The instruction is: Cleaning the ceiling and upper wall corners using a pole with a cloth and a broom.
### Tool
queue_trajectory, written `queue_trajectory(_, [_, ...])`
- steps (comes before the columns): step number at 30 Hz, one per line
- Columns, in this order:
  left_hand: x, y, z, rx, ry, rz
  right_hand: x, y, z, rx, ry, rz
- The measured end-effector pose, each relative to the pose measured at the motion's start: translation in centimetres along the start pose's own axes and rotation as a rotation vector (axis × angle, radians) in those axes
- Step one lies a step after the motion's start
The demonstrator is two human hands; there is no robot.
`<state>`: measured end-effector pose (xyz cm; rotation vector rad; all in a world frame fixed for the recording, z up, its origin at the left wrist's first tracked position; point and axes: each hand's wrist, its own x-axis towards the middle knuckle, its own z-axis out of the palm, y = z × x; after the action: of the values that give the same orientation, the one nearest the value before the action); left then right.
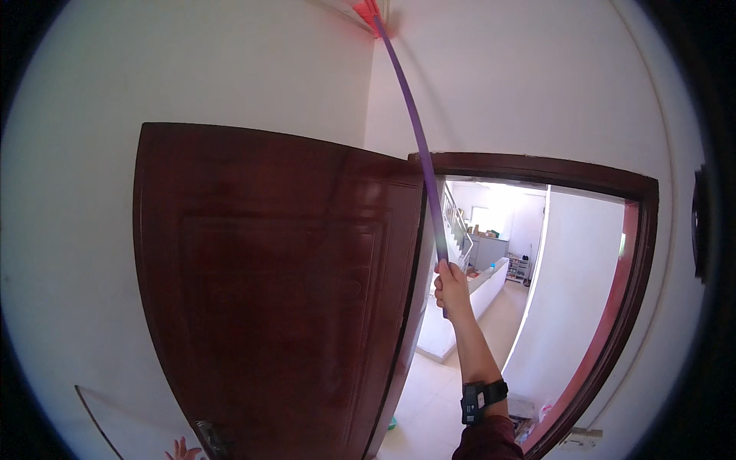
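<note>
My right hand [452,290] grips the lower part of a purple pole [415,118], raised in front of the doorway. At the pole's upper end, a red broom head [368,10] is up in the corner where two white walls meet near the ceiling. It is partly cut off by the top of the picture. Low at the left, only the fingers of my left hand [183,449] show, spread apart and holding nothing visible. They are close to the metal handle [211,437] of a dark red-brown panelled door [282,287].
The door stands ajar beside its dark frame [546,164]. Beyond it are a stair railing [456,218], a low white wall [489,290] and a shoe rack [517,267]. A thin dark rod [95,417] is at lower left. A dark object [700,224] juts from the right wall.
</note>
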<state>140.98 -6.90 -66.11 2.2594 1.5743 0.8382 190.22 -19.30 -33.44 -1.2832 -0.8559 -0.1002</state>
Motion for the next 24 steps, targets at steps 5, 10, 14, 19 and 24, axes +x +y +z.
queue_trajectory(5, [-1.5, -1.0, 1.9, -0.030, -0.039, -0.005, -2.9, 0.8, -1.0, 0.139, -0.073, 0.094])
queue_trajectory(10, [-1.5, -0.8, 1.2, -0.018, -0.074, -0.041, -3.3, 1.2, -1.0, 0.160, -0.078, 0.105])
queue_trajectory(14, [-1.3, -0.4, 0.6, -0.053, -0.016, -0.042, -0.8, -2.2, 1.9, 0.348, -0.130, 0.169])
queue_trajectory(19, [-0.8, -0.9, -0.1, 0.010, -0.061, 0.026, 9.1, -6.4, 0.0, -0.027, 0.017, -0.139])
queue_trajectory(24, [0.6, -0.6, -2.2, 0.059, -0.020, 0.069, 13.7, -10.7, 0.7, -0.273, 0.030, -0.213])
